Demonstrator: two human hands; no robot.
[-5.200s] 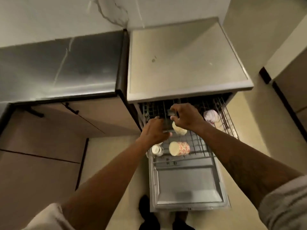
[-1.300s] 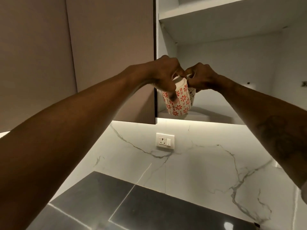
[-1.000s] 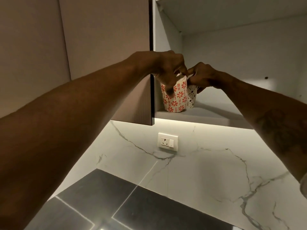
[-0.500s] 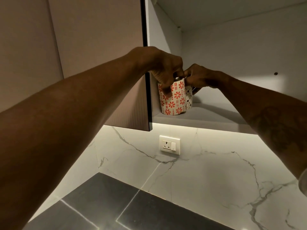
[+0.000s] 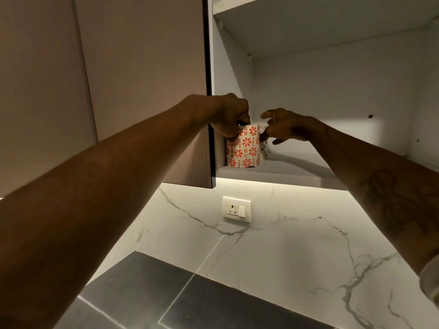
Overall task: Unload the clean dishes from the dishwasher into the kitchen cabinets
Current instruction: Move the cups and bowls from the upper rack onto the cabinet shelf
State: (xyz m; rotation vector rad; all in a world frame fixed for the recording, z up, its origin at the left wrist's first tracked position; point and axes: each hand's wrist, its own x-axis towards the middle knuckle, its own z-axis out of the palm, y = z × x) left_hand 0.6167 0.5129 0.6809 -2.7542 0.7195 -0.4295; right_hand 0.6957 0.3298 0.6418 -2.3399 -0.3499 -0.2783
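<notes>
A white mug with red flowers (image 5: 244, 150) stands upright at the left end of the open cabinet's lowest shelf (image 5: 289, 173). My left hand (image 5: 231, 117) grips it from above at the rim. Behind it and touching it, a second mug with a dark pattern (image 5: 263, 151) shows only as a sliver. My right hand (image 5: 285, 125) hovers just right of both mugs, fingers spread, holding nothing.
The brown cabinet door (image 5: 142, 67) hangs open on the left, right next to my left wrist. Another shelf (image 5: 237, 7) runs above. Below are a marble backsplash with a wall socket (image 5: 236, 209) and a dark countertop (image 5: 190, 300).
Both mugs came from the dishwasher rack up onto the cabinet shelf. In the last half second my right hand let go and its fingers opened; my left hand stays on the flowered mug.
</notes>
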